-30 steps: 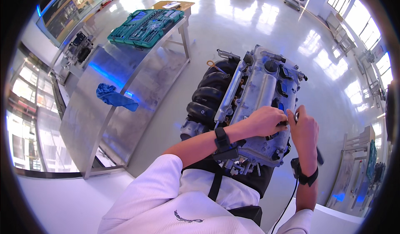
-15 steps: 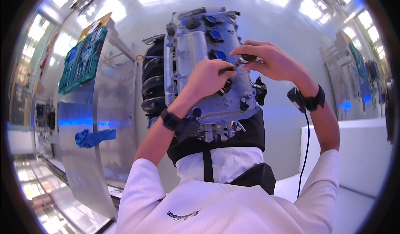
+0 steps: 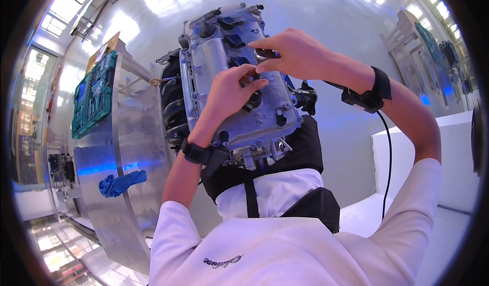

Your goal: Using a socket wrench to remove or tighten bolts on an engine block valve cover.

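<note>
An engine with a silver valve cover (image 3: 211, 61) and black intake manifold (image 3: 173, 107) lies in front of me. Black ignition coils (image 3: 234, 41) sit along its top. My right hand (image 3: 290, 56) grips a chrome tool (image 3: 267, 54), probably a ratchet, over the cover's middle. My left hand (image 3: 229, 95) has its fingers curled closed just below the tool, at a coil (image 3: 253, 102); they hide what they hold.
At left, a steel table (image 3: 107, 225) bears a green socket-set case (image 3: 94, 95) and a crumpled blue cloth (image 3: 122, 183). More equipment (image 3: 443, 56) stands far right, with a white block (image 3: 453, 158) nearer. A black cable (image 3: 388, 169) hangs from my right wrist device.
My view has tilted down and turned. My right hand, still on the tool, has shifted left along the cover. My left hand stays closed at the middle coils.
</note>
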The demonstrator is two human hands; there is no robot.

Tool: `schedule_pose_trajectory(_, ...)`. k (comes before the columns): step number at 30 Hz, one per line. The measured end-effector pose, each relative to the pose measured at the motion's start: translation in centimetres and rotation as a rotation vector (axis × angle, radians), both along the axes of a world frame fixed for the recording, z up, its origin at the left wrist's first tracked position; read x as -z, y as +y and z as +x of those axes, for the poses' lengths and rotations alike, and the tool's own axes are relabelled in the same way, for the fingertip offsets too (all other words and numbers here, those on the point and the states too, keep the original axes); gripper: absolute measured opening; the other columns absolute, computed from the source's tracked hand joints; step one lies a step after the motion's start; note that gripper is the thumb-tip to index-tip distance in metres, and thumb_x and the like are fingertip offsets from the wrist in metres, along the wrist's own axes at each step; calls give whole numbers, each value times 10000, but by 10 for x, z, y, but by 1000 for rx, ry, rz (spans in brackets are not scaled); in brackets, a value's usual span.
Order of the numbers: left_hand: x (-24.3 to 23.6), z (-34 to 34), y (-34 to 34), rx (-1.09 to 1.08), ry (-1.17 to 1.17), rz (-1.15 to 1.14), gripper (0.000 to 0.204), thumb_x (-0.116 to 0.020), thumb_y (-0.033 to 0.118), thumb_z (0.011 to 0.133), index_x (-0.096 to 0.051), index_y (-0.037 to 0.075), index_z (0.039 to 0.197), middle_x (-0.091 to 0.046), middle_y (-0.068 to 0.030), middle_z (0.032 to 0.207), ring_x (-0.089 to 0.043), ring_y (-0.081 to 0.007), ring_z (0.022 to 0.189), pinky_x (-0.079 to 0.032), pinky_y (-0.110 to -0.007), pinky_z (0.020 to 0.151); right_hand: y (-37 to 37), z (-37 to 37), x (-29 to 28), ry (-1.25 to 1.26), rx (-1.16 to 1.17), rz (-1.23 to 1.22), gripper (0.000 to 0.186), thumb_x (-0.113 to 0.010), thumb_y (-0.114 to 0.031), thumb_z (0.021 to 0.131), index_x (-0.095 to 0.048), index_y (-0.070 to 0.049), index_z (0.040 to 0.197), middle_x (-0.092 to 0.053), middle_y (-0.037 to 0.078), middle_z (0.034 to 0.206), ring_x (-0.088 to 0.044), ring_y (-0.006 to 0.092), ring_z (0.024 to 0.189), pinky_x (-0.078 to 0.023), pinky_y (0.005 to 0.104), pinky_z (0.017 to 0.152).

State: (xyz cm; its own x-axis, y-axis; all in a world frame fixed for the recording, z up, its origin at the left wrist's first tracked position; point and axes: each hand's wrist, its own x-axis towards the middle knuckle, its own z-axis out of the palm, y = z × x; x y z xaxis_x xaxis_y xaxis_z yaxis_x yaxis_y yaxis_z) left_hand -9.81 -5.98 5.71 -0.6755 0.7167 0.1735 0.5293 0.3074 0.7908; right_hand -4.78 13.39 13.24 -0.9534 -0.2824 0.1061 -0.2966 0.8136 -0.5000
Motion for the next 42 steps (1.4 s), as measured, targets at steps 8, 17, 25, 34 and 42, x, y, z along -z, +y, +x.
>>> schedule_pose_trajectory(8,4,-5,0,-53,83,-113,234,-707,155,832,-677,30,1028,-682,-122,796,-656,-176,718,-484,-300,684,-9,6,14,105,-10,13,547,-712,-203,783,-512,5,1247,-658,209,829,-650,328,740,-498,400,712)
schedule_pose_trajectory(17,17,-8,5,-23,230,7,223,-670,164,823,-701,83,1029,-616,-151,732,-610,-315,668,-457,-396,625,35,-20,10,384,-302,527,443,-696,-160,782,-536,-155,1196,-674,71,827,-654,269,755,-493,404,630)
schedule_pose_trajectory(25,-1,3,1,35,288,-104,162,-644,90,852,-669,27,1000,-656,-141,832,-651,-261,740,-481,-322,676,-5,15,-23,-407,55,167,406,-685,-240,815,-523,-9,1106,-644,171,801,-628,348,809,-468,430,703)
schedule_pose_trajectory(34,13,-6,3,16,185,14,162,-686,202,814,-680,58,888,-596,-136,686,-597,-304,649,-468,-403,607,-15,-15,-29,106,-369,765,311,-673,-130,757,-529,-81,1028,-655,114,754,-663,306,756,-491,433,634)
schedule_pose_trajectory(42,9,0,-4,-52,237,-67,172,-677,214,807,-673,54,871,-616,-147,700,-610,-342,698,-468,-433,623,-49,4,-41,-819,219,-63,312,-621,-84,813,-418,-51,1049,-619,181,809,-633,342,735,-460,418,604)
